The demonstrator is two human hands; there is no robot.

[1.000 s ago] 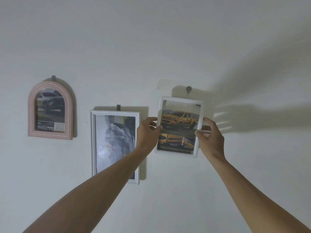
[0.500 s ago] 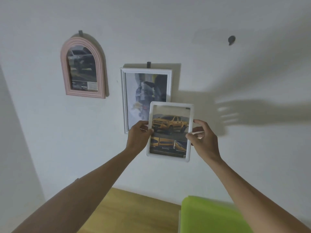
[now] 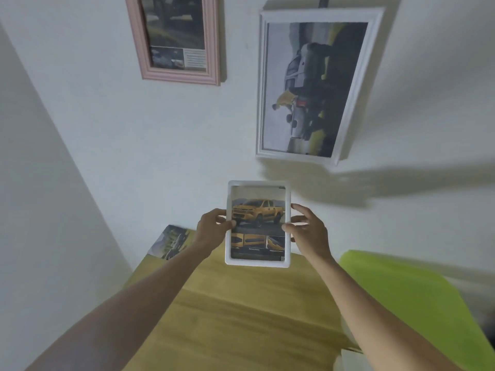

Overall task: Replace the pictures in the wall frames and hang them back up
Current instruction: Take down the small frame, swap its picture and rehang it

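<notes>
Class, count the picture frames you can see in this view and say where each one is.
3. The pink frame hangs upper left, cut off at the top; the large white frame hangs upper right; both hands hold the small white frame.

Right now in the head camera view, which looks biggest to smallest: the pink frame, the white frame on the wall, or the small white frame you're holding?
1. White rectangular wall frame, largest.
2. Pink frame, but its top is cut off, so this is unsure.
3. Small white held frame, smallest, though nearest the camera.
</notes>
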